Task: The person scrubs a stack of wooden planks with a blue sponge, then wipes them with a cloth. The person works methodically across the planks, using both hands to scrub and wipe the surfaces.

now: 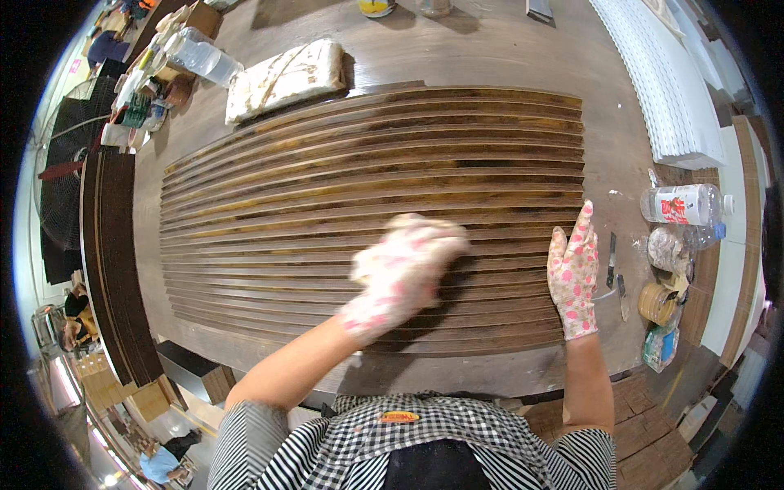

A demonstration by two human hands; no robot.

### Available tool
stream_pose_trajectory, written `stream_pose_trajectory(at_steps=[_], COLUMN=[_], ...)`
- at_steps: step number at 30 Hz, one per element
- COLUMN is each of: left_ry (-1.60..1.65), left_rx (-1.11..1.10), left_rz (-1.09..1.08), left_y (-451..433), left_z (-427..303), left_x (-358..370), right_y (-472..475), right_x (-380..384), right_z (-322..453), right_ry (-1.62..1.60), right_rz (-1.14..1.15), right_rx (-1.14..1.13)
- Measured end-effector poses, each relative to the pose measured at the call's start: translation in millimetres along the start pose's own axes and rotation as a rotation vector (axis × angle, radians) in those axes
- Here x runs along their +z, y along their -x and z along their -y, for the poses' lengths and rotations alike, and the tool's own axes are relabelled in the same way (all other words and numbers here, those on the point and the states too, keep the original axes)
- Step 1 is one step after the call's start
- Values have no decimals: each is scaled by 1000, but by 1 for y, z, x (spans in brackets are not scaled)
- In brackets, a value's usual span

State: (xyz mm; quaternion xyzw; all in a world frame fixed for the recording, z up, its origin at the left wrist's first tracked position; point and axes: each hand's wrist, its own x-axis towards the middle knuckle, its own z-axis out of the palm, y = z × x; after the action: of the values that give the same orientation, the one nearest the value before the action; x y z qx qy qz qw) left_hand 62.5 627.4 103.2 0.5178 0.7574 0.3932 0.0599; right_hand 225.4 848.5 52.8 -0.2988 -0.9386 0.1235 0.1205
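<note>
Dark brown wood-grain strips (367,184) lie side by side in a wide panel across the table before me. My left hand (392,282), in a white glove with pink dots, is over their middle, blurred by motion. Its fingers are closed on what looks like a pale bunched cloth (438,233); the blur hides its exact shape. At the right ends of the strips rests my right hand (574,278), in a matching glove, holding nothing, its fingers extended and thumb apart. Just right of it lie a dark narrow blade (611,260) and a small knife-like tool (622,297).
A wrapped pale block (288,79) stands behind the strips, beside a clear bottle (202,58). White ridged panels (664,86) are stacked at the far right. Below them are a labelled plastic bottle (680,205) and a tape roll (656,304). Dark boards (116,263) line the left.
</note>
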Motion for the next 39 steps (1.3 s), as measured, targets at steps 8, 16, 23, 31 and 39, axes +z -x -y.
stream_pose_trajectory(at_steps=[8, 16, 23, 31, 39], left_ry=[-133, -2, -175, 123, -245], left_rx=[-32, 114, -26, 153, -137], left_rz=[98, 229, 156, 299, 155], left_y=[12, -52, -1, -81, 41], left_z=[7, -15, 7, -27, 31], left_x=[-2, 89, 22, 132, 10], right_y=[-1, -1, -2, -4, 0], right_x=[-4, -3, -7, 2, 9], right_z=[0, -4, -12, -38, -51], right_ry=[17, 20, -268, -939, -847], right_rz=[43, 61, 62, 67, 56], right_rx=[12, -27, 103, 238, 224])
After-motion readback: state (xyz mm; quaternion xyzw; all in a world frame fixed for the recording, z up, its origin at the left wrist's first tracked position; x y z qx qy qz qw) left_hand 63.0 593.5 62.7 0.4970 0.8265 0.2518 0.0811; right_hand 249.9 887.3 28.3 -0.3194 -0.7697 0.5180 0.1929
